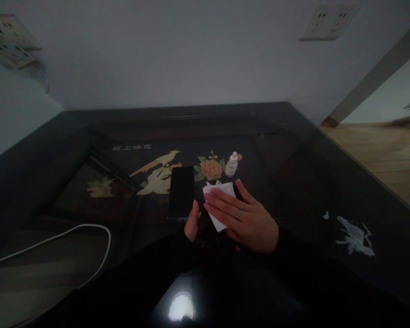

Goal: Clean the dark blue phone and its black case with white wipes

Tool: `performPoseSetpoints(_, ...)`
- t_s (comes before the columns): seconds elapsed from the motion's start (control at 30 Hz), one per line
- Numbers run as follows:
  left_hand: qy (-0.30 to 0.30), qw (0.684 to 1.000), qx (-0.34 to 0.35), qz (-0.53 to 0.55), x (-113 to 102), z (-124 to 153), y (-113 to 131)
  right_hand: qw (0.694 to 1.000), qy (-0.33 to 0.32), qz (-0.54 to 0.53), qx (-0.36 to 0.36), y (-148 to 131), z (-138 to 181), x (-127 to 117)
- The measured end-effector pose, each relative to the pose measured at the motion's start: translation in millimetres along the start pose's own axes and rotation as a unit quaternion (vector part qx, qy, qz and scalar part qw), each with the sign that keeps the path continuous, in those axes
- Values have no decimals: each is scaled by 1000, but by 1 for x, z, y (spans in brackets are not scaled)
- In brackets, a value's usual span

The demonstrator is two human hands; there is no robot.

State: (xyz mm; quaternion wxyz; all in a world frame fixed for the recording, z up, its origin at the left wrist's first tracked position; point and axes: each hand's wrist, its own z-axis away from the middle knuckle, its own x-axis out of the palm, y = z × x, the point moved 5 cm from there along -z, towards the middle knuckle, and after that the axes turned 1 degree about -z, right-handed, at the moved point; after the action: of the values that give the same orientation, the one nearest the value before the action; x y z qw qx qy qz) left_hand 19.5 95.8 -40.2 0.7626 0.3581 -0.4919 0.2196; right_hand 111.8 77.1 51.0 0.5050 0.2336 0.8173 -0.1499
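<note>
A black phone lies face up on the dark table, over its inlaid bird picture. My right hand, a ring on one finger, lies just right of the phone with its fingers closed on a folded white tissue. Of my left hand only one digit shows, touching the phone's near right corner; the rest is lost in the dark. A small white dropper bottle stands upright just beyond the tissue, beside the inlaid flower.
A white cable curves over the table's near left part. Wall sockets sit on the wall behind. A wooden floor shows past the table's right edge. A lamp's glare reflects near me.
</note>
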Motion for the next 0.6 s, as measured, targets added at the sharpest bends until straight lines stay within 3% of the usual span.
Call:
performPoseSetpoints(0.1, -7, 1000, 2, -1, 2, -5, 2, 997, -1, -18, -78, 2, 12, 2)
performPoseSetpoints(0.2, -19, 1000, -3, -4, 8, -3, 4, 995, 45, -21, -91, 23, 29, -7)
performPoseSetpoints(0.3, -71, 997, -18, -6, 17, 3, 3, 988, 149, -34, 20, 54, 42, -25)
performPoseSetpoints(0.43, -125, 992, -8, -13, 21, 7, 0, 930, 297, -84, 201, 74, 53, -42)
performPoseSetpoints(0.5, -126, 992, -6, -16, 20, 6, -3, 923, 303, -89, 218, 69, 51, -42)
performPoseSetpoints(0.6, -131, 991, -8, -10, 20, 6, -4, 950, 256, -73, 164, 52, 41, -38)
